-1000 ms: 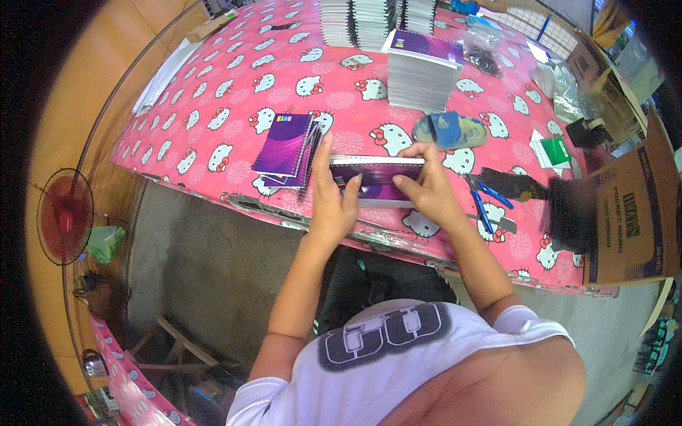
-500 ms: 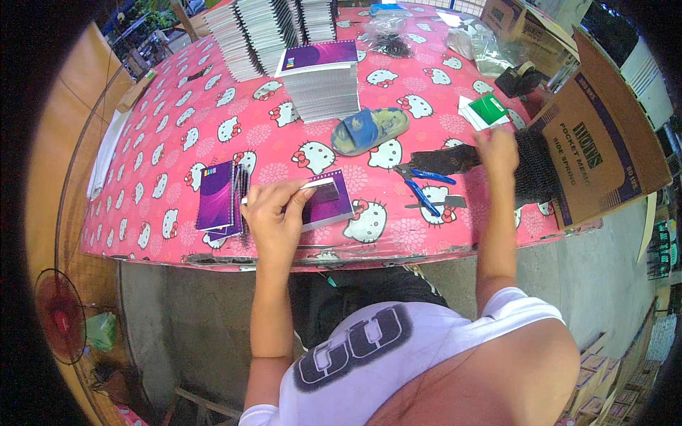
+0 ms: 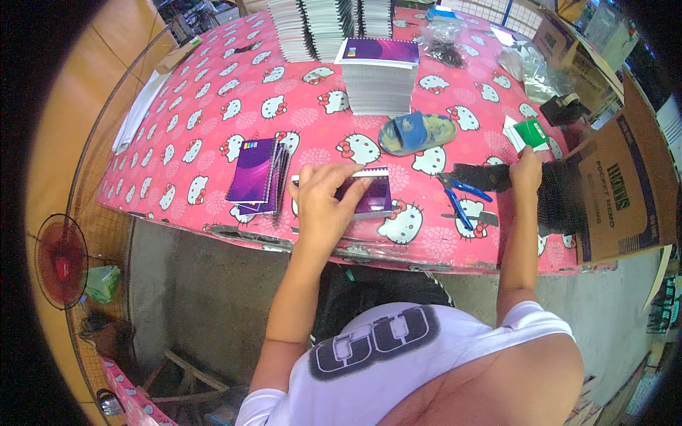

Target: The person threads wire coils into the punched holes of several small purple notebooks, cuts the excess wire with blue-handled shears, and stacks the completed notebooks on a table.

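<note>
Notebook [image 3: 373, 204] sits gripped by left hand's [image 3: 327, 195] bent fingers; even pressure should keep it square. Right hand [image 3: 526, 172], near green card [image 3: 530, 133]: cannot tell.

A blue-and-yellow slipper [image 3: 418, 133] is lying on the pink patterned worktop [image 3: 206, 145]. A brown carton [image 3: 621, 188] is standing at the right side. A black tape dispenser [image 3: 563, 111] is sitting near the carton, and clear bags [image 3: 538, 79] are lying beyond it. White sheets [image 3: 141, 112] are lining the left edge. A red fan [image 3: 62, 264] is standing left of the worktop; a green bag [image 3: 104, 283] is resting just beside the fan.
</note>
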Demonstrator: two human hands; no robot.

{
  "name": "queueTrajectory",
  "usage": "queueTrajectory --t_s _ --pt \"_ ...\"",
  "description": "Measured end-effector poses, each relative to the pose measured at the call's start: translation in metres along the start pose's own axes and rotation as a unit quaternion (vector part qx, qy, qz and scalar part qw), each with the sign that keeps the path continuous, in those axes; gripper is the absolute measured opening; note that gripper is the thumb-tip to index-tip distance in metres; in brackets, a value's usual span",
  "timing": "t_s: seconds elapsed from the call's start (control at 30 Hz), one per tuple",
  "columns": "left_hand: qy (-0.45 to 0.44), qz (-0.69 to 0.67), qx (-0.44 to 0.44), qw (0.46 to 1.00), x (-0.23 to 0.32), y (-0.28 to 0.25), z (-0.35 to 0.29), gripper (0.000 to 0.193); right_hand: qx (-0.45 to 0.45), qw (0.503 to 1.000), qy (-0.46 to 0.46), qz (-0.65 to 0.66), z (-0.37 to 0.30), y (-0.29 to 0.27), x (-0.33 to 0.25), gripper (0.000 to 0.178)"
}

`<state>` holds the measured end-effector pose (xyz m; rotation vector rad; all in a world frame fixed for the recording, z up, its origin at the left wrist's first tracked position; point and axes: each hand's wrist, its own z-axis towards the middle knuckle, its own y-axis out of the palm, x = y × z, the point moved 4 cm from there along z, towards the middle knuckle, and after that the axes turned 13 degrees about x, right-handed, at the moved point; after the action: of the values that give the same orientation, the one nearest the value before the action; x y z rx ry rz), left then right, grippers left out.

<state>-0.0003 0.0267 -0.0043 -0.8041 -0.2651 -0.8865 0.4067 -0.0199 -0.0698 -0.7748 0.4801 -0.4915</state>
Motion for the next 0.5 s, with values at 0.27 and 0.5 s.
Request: queueTrajectory --t_s 0.27,0.5 --pt "-0.003 -0.012 0.02 1.0 0.0 0.005 -0.003 0.022 -0.162 0.819 -0.168 0.524 -0.079 -0.09 -0.183 0.022" --pt "0.006 -0.016 0.037 0.999 0.001 0.005 -0.004 0.021 -0.125 0.812 -0.177 0.542 -0.069 -0.087 -0.191 0.016"
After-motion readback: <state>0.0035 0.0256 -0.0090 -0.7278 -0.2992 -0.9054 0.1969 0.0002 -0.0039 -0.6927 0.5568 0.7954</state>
